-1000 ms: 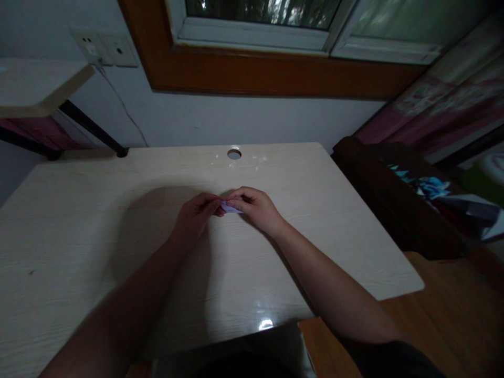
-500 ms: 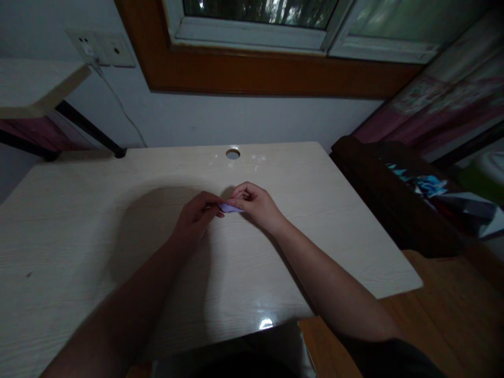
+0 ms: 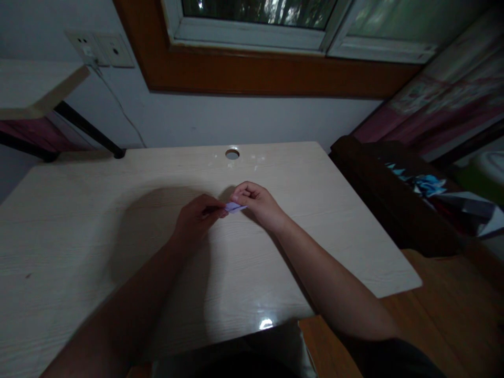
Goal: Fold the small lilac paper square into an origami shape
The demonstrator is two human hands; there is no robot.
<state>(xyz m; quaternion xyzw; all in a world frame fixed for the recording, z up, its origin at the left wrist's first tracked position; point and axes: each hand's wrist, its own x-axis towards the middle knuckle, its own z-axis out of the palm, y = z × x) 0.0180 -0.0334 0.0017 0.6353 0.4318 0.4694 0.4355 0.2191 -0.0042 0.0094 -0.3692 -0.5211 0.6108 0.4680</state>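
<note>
A small piece of folded purple paper [image 3: 235,208] is held just above or on the pale wooden desk [image 3: 252,262]; I cannot tell which. My left hand [image 3: 200,214] pinches its left end between thumb and fingertips. At the paper's right and upper side, my right hand [image 3: 256,203] grips it with the thumb on top and the fingers curled behind. Parts of the paper are hidden under the fingertips of both hands.
A round cable hole [image 3: 232,154] is cut near the desk's back edge. On the left, a raised shelf [image 3: 35,86] stands on black legs by a wall socket [image 3: 87,48] with a white cord. Right of the desk, a dark wooden piece of furniture [image 3: 378,194] bears crumpled items.
The fingertips of my left hand have closed in a tighter pinch at the paper's left end. The paper has tilted and shifted slightly right, showing more of its surface.
</note>
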